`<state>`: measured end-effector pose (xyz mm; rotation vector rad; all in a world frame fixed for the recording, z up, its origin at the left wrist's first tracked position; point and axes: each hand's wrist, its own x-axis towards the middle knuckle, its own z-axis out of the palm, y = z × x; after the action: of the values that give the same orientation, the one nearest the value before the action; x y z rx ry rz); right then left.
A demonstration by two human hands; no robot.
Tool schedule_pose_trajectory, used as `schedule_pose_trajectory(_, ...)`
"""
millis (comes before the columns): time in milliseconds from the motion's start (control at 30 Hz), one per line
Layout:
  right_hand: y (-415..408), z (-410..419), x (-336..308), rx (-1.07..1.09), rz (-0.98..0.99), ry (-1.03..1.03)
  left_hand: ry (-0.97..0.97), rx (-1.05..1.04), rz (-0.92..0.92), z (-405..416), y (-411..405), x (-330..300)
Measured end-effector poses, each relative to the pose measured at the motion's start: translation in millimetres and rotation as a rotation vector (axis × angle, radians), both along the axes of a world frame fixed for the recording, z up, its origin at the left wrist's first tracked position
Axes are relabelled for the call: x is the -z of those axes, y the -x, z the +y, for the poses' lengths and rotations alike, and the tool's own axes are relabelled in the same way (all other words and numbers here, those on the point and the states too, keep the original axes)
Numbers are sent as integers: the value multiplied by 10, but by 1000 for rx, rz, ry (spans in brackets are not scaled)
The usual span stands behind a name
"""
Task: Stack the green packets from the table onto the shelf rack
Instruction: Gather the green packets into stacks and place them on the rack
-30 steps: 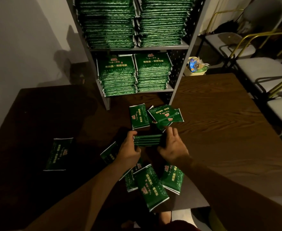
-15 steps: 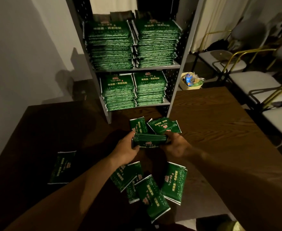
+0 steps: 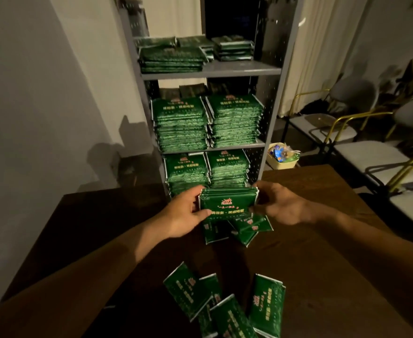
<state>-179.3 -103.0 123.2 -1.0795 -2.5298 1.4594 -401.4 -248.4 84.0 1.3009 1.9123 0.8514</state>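
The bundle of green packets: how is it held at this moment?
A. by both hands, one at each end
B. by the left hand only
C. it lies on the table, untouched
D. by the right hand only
A: the bundle of green packets is raised in front of the shelf rack, with the left hand gripping its left end and the right hand its right end.

A small bundle of green packets (gold and red print facing up) is held level above the worktop, in front of the grey shelf rack, whose shelves carry packet stacks. Loose packets lie scattered nearer.
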Motion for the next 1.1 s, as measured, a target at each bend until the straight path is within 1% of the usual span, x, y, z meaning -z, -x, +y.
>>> schedule_pose_trajectory(100, 15, 28, -330, 7, 61, 16, -43, 30, -16, 26, 89, -312)
schedule_pose_trajectory(267, 71, 80, -821, 13, 155, 51, -149, 60, 28, 55, 118, -899)
schedule_pose_trajectory(300, 77, 89, -863, 6, 166, 49, -143, 64, 31, 46, 123, -986)
schedule_pose_trajectory(400, 121, 95, -1079, 44, 269, 81, -134, 83, 53, 73, 175, -1255)
schedule_pose_trajectory(500, 133, 104, -1284, 92, 377, 146, -187, 66, 97, 118, 174, -1500)
schedule_pose_trajectory(600, 146, 138, -1442, 82, 416, 144, -202, 60, 121, 150, 175, -1684)
schedule_pose_trajectory(667, 174, 178, -1523, 111, 468, 163, -252, 57, 84, 163, 154, -1813)
schedule_pose_trajectory(767, 215, 237, -1643, 129, 527, 149, -311, 45, 81, 239, 149, -1948)
schedule_pose_trajectory(900, 270, 334, -1746, 151, 610, 153, -425, 34, 173, 348, 113, -2024)
schedule_pose_trajectory(1033, 316, 380, -1846, 172, 675, 158, -483, -40, 286, 453, 69, -2112)
schedule_pose_trajectory(1100, 331, 427, -1884, 186, 685, 146, -510, -52, 276, 516, 50, -2165)
